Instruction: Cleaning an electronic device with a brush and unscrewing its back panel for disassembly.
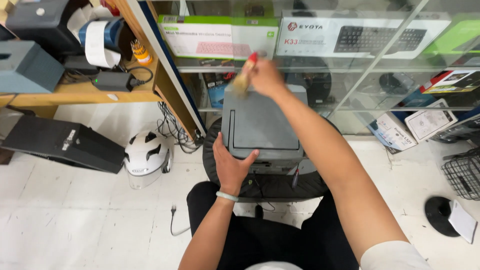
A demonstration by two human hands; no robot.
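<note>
A grey box-shaped printer [262,125] stands on a round black stool [265,185] in front of me. My left hand [229,165] grips its near left corner, thumb resting on the top. My right hand [266,77] is stretched over the printer's far edge, closed on a small paintbrush [244,80] with a red-tipped wooden handle. The brush's bristles, blurred with motion, touch the top back left of the printer. A pale bracelet sits on my left wrist.
A glass display case [350,65] with boxed keyboards stands behind the printer. A white helmet [146,155] and a black case [60,142] lie on the floor at left. A wooden shelf [75,92] holds devices and a power adapter. A wire basket [462,172] is at right.
</note>
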